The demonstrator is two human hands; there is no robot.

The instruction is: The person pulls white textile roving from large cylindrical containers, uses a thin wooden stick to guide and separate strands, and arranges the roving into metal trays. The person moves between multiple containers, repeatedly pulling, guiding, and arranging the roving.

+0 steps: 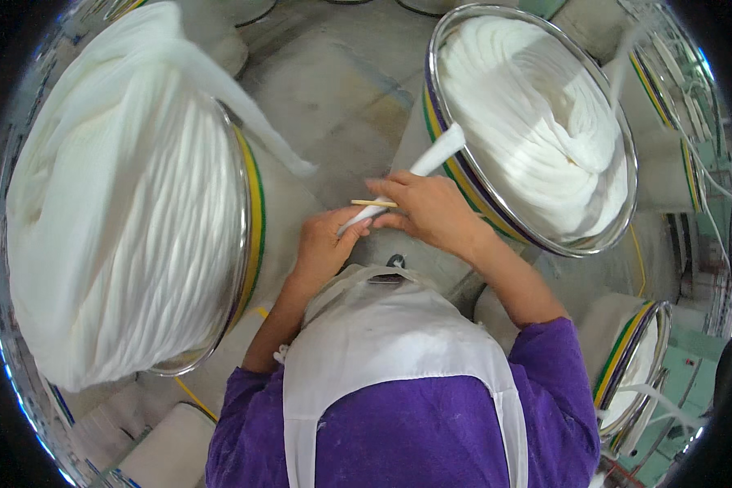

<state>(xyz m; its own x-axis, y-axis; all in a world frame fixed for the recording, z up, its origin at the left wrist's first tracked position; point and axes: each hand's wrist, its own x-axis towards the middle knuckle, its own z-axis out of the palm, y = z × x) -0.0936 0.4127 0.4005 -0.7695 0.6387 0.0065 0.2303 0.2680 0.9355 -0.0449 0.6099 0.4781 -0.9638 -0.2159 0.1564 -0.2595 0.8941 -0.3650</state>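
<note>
A white cotton-like fibre sliver (441, 152) runs through both my hands in front of the apron. My left hand (324, 244) pinches its lower end between thumb and fingers. My right hand (433, 210) is closed around the sliver higher up, and a thin pale stick (372, 203) sticks out from its fingers, lying across the sliver. The sliver's upper end points toward a round can (443, 130) at the right, full of coiled white sliver (537, 122). At the left, another can (248, 220) is heaped with white sliver (130, 220), from which one loose strand (260, 122) hangs toward the middle.
More striped cans stand at the right, one lower right (618, 350) with a strand (667, 403) leading out. A pale can (171, 447) is at the lower left. Grey floor (325, 89) shows between the two large cans. Green machine panels (675, 407) are at the far right.
</note>
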